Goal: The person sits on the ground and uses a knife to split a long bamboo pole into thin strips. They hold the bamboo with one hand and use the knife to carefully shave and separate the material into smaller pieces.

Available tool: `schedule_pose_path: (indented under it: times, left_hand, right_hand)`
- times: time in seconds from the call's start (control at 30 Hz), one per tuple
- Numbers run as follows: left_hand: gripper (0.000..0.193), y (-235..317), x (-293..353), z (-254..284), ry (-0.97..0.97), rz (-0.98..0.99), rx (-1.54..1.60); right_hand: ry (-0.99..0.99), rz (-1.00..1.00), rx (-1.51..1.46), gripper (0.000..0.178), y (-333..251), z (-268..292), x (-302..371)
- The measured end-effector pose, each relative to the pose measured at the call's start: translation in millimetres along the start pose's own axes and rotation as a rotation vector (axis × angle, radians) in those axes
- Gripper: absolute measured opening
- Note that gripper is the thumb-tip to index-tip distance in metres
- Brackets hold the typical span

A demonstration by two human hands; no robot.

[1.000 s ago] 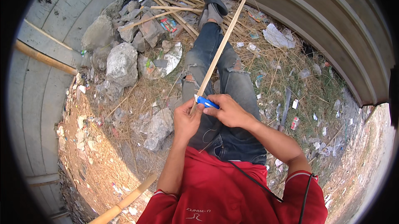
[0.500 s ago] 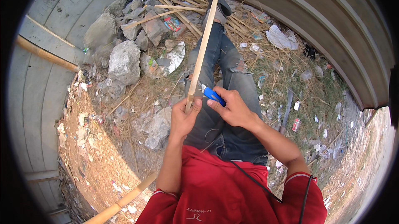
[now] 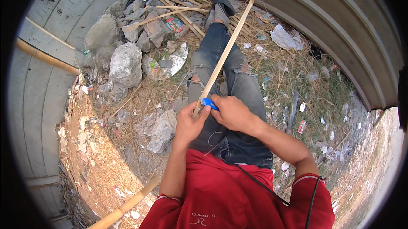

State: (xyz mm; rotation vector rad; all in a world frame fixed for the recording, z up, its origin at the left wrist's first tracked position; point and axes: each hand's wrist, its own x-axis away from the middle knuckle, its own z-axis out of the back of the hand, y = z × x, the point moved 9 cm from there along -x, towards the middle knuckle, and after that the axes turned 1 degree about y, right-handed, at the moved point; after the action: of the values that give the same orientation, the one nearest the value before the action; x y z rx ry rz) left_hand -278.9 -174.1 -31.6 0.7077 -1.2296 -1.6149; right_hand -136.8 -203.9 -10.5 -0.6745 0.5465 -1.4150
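Note:
A long, pale split-bamboo strip [image 3: 229, 44] slants up and away to the right over my outstretched legs. Its near end is gripped in my left hand [image 3: 189, 123], thumb along the side. In my right hand [image 3: 234, 112] is a blue utility knife [image 3: 209, 103], its front end against the strip just beyond my left thumb. The fingers cover most of the knife's handle, and the blade's edge is hard to make out.
Several loose bamboo strips [image 3: 187, 0] lie near my feet. Rocks [image 3: 126, 64] are heaped on the left. Corrugated metal sheeting [image 3: 331, 12] curves along the far right, and a grey wall [image 3: 40, 101] stands left. A bamboo pole [image 3: 127, 203] lies at lower left.
The strip's far end has swung to the right. The knife has come from beside the strip onto it, and my right hand has moved slightly left.

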Motion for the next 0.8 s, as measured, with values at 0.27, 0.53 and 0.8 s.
schedule_pose_path:
  times: [0.27, 0.53, 0.8]
  left_hand:
    - [0.045, -11.2, 3.1, -0.4, 0.191, -0.020, -0.193]
    - [0.065, -22.8, 15.5, 9.5, 0.067, 0.210, -0.197]
    - [0.035, -44.5, 29.5, -9.0, -0.118, 0.215, 0.207]
  right_hand:
    - [0.237, -0.107, 0.073, 0.028, 8.1, -17.9, 1.2]
    - [0.739, -0.344, 0.105, 0.026, 80.5, 96.6, -18.4]
    - [0.441, -0.134, 0.114, 0.024, 38.5, 110.6, -6.4]
